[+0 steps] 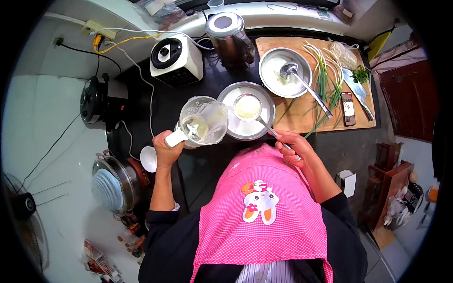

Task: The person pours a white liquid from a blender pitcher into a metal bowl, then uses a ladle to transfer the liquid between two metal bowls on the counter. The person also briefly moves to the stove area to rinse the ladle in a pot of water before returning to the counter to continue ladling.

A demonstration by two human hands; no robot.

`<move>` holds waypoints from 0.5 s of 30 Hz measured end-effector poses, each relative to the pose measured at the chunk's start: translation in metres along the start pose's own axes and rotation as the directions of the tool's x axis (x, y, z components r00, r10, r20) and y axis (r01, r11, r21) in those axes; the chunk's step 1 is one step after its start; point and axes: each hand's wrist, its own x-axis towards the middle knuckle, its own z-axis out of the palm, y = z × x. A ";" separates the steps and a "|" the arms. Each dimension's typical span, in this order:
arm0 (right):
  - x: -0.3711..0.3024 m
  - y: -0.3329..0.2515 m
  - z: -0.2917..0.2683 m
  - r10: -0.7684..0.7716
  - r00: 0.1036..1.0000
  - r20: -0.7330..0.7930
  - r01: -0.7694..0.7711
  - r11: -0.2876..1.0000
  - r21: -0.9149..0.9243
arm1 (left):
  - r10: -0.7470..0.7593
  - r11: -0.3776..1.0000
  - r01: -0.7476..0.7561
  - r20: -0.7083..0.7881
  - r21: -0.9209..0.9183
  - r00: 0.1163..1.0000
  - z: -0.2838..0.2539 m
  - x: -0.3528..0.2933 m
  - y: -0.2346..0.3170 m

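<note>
My left hand point(168, 148) is closed round the white handle of a clear blender jug point(212, 113). Pale residue coats the jug's inside, and its metal blades show at the bottom. The jug is beside the left rim of a steel bowl point(270, 115) of white liquid. In my right hand point(296, 147) is the handle of a small round strainer point(248, 106), held over that bowl with pale, wet pulp in it. Behind and to the right, a second steel bowl point(267, 61) has a large metal spoon point(302, 80) resting in it, with white stuff at the bottom.
On the wooden board point(295, 123) lie spring onions point(325, 80), a cleaver point(355, 87), a phone point(348, 108) and some green herbs. A white blender base point(192, 63) and a steel kettle point(231, 40) stand at the back. A small white bowl point(148, 159) sits left of my left wrist.
</note>
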 end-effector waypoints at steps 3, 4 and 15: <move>-0.003 0.000 -0.001 0.007 1.000 0.011 -0.007 1.000 0.002 | 0.038 0.999 -0.038 -0.006 0.011 0.999 0.000 -0.005 -0.003; 0.001 0.004 0.001 0.002 1.000 0.014 -0.003 1.000 0.008 | 0.040 0.999 -0.040 -0.008 0.013 0.999 -0.007 -0.005 -0.006; 0.006 0.010 -0.011 -0.022 1.000 0.013 0.022 0.999 -0.028 | -0.125 0.970 0.082 -0.178 -0.231 0.976 0.001 -0.017 -0.024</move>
